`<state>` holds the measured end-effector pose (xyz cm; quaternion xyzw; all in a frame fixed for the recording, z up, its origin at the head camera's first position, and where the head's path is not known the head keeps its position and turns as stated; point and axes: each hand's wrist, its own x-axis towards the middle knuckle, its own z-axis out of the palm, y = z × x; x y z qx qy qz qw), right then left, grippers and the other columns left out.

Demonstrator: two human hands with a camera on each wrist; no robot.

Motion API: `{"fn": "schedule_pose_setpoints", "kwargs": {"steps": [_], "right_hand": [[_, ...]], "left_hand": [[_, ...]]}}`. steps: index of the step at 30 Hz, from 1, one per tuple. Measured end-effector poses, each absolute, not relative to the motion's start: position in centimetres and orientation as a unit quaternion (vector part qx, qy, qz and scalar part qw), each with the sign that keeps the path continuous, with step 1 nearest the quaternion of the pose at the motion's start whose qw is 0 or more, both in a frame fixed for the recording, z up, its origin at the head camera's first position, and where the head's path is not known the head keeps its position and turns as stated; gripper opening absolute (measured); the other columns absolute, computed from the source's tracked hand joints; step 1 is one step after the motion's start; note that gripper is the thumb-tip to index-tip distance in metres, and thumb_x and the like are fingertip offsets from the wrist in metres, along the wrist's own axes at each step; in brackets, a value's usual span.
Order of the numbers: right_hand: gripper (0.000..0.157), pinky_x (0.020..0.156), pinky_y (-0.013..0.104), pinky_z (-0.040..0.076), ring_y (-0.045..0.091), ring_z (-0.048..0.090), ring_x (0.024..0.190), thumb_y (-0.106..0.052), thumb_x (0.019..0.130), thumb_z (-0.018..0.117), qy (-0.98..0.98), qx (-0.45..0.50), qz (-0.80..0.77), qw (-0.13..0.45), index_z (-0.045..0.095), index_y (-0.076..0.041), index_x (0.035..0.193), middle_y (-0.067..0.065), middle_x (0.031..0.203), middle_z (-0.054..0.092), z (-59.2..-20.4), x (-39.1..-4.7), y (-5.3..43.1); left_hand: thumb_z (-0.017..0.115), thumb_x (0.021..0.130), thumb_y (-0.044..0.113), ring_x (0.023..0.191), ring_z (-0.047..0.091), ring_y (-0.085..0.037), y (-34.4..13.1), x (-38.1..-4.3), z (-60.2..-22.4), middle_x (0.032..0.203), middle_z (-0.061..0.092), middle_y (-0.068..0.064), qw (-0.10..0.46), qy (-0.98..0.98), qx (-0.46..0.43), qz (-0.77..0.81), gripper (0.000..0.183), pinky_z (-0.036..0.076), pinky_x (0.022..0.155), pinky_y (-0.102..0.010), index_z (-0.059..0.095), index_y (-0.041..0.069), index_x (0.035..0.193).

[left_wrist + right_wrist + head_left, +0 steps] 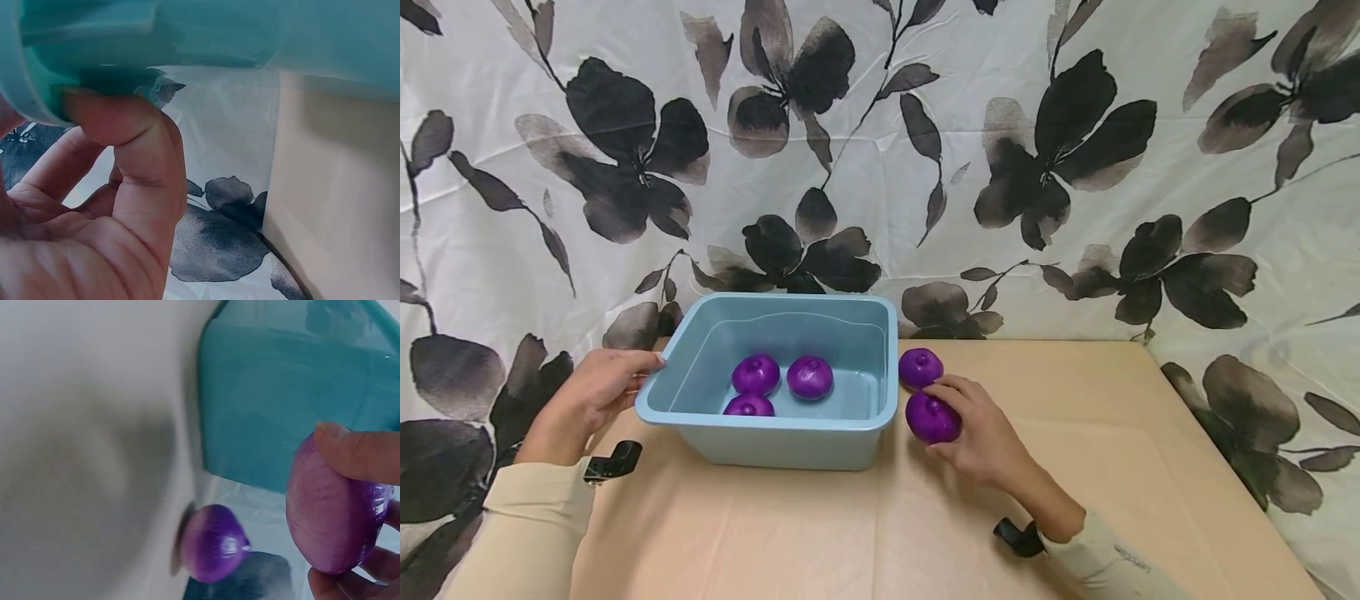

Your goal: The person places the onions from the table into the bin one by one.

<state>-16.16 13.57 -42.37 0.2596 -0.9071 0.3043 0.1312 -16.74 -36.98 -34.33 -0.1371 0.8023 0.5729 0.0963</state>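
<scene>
A light blue plastic tub stands on the table, with three purple onions inside, one of them on the right. My left hand grips the tub's left rim; in the left wrist view the fingers curl under that rim. Beside the tub's right wall, my right hand holds a purple onion between thumb and fingers. The right wrist view shows this onion raised off the table. Another onion rests on the table just behind it, close to the tub.
The table has a tan covering and ends at a back edge just behind the tub. A white cloth with dark flowers hangs behind and shows beyond the table's sides. Each wrist wears a small black camera, such as the right one.
</scene>
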Motion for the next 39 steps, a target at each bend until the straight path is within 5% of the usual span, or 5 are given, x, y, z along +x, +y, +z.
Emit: {"fn": "schedule_pose_setpoints", "kwargs": {"steps": [7, 29, 39], "right_hand": [[0.08, 0.101, 0.054, 0.058, 0.033, 0.057, 0.131, -0.01, 0.061, 0.1, -0.899, 0.276, 0.299, 0.162, 0.066, -0.01, 0.132, 0.013, 0.139, 0.061, -40.4, -15.6, 13.7], [0.078, 0.098, 0.048, 0.06, 0.029, 0.057, 0.129, -0.009, 0.06, 0.1, -0.862, 0.353, 0.278, 0.236, 0.068, -0.009, 0.131, 0.009, 0.139, 0.063, -35.3, -15.0, 12.4], [0.076, 0.098, 0.048, 0.061, 0.029, 0.062, 0.127, -0.014, 0.06, 0.101, -0.847, 0.387, 0.279, 0.235, 0.069, -0.011, 0.13, 0.009, 0.135, 0.066, -33.7, -15.7, 10.9]], "left_hand": [[0.06, 0.102, 0.017, 0.074, 0.069, -0.003, -37.0, -16.6, -34.2, 0.082, 0.068, 0.011, 0.101, 0.789, -0.136, 0.591, 0.023, 0.062, 0.072, -0.021, 0.073, 0.023, 0.083], [0.059, 0.101, 0.017, 0.074, 0.069, -0.004, -37.2, -16.4, -34.4, 0.082, 0.068, 0.011, 0.093, 0.791, -0.139, 0.589, 0.02, 0.062, 0.072, -0.022, 0.075, 0.017, 0.089], [0.059, 0.101, 0.017, 0.076, 0.07, -0.005, -36.7, -16.5, -34.1, 0.084, 0.068, 0.01, 0.091, 0.801, -0.141, 0.575, 0.022, 0.063, 0.072, -0.023, 0.071, 0.0, 0.109]]}}
